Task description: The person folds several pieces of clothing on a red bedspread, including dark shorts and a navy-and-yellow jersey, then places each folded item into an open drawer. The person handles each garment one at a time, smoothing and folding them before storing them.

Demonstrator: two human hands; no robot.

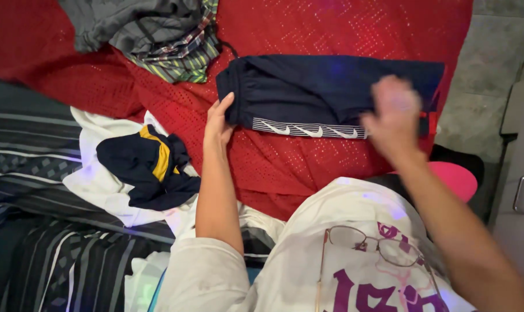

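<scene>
So the navy shorts (325,95) with the white side stripe lie flat across the far right part of the red mesh spread (256,162), folded lengthwise. Left hand (218,124) pinches the waistband end, probably to keep the fold from sliding. Right hand (395,112) is blurred over the leg end, looks flat and open, pressing rather than gripping. Crumpled grey and plaid clothes (158,34) sit at the far left corner, a navy-and-yellow garment (149,167) on white cloth (100,179) near the left edge.
</scene>
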